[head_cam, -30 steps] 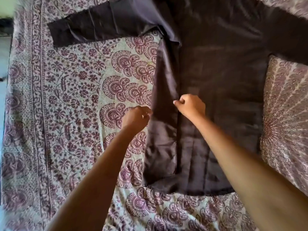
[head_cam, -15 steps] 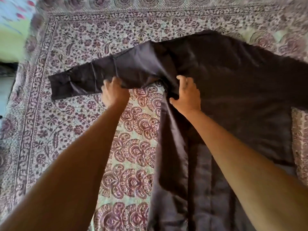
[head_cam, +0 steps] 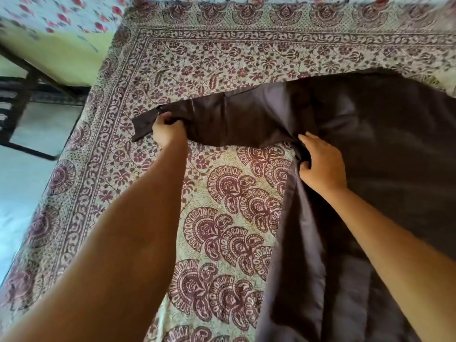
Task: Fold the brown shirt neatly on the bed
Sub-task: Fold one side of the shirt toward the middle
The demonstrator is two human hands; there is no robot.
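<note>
In the head view, the brown shirt (head_cam: 370, 149) lies spread on the bed (head_cam: 222, 58), on the right half of the picture, and its body runs from the far side down toward you. One sleeve (head_cam: 234, 122) goes out from the body to the left. Its long axis lies almost straight across the view, a little higher at the shoulder end than at the cuff (head_cam: 143, 125).

Your left hand (head_cam: 167, 134) is at the outer end of this sleeve, just beside the cuff. Its fingers (head_cam: 170, 119) are curled round the cloth and grasp it, and the cuff end sticks out past the hand to the left.

Your right hand (head_cam: 320, 166) is at the inner end, where the sleeve meets the side of the body. Its fingers (head_cam: 308, 139) and thumb pinch a bunch of cloth there, so neither hand is released.

The side edge of the body seems already turned in along your right arm. I judge that the sleeve is the next part to fold. The body lies to the right of your left hand, so this hand, the nearer one to the cuff, should carry it rightward while the right hand holds the armpit as the hinge.

No container shows here; the bed with its printed sheet (head_cam: 234, 206) alone carries the shirt
</note>
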